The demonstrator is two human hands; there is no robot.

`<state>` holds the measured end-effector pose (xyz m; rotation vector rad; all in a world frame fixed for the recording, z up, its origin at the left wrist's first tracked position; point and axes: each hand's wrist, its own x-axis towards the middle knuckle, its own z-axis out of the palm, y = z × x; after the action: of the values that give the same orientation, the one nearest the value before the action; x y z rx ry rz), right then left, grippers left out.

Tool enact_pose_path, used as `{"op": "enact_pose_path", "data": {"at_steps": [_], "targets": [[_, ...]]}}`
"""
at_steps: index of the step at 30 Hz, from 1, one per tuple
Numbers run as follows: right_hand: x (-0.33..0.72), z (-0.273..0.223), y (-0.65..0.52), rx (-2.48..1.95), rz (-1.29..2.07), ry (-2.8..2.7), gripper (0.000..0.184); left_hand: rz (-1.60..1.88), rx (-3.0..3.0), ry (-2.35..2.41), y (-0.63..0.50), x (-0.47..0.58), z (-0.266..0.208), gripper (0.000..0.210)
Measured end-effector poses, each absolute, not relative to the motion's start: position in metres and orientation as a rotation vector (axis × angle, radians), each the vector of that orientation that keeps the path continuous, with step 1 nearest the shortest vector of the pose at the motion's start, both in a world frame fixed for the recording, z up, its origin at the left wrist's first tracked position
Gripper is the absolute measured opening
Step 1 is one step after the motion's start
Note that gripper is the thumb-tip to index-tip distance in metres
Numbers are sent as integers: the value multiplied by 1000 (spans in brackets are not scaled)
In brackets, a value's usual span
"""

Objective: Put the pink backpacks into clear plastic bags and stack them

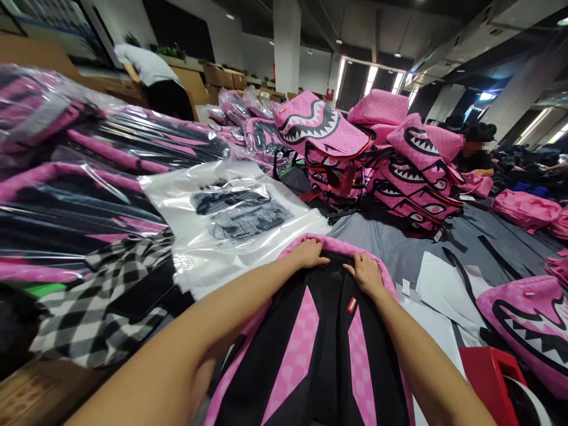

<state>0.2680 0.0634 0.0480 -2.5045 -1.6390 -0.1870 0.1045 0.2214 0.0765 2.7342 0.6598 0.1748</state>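
There's the backpack [329, 343] between the two forearms [222, 310], black side showing; left hand [309, 254] and right hand [367, 274] grasp its top rim, presumably to hold it steady, beside the plastic bag [246, 219].

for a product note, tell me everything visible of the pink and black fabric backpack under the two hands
The pink and black fabric-looking backpack sits before the person, top end farthest, lower end cut off by the frame. It is black, rimmed in pink, with two slanting pink checkered panels and a small red-and-white tag. The bare left hand and right hand touch its top edge.
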Motion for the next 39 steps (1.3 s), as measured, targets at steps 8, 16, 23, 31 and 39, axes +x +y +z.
{"op": "enact_pose_path", "data": {"at_steps": [8, 16, 23, 31, 39], "targets": [[254, 46, 67, -2483, -190, -1541, 35, 4, 2655, 605, 133, 80, 66, 100], [338, 116, 52, -2351, 181, -1629, 50, 92, 2660, 661, 132, 69, 65, 85], [357, 110, 92, -2302, 779, -1799, 27, 218, 2612, 613, 135, 69, 45, 87], [347, 144, 86, -2462, 545, -1878, 50, 547, 2698, 512, 120, 76, 51, 98], [363, 129, 139, -2635, 361, -1895, 22, 348, 2635, 657, 151, 124, 45, 83]]}}
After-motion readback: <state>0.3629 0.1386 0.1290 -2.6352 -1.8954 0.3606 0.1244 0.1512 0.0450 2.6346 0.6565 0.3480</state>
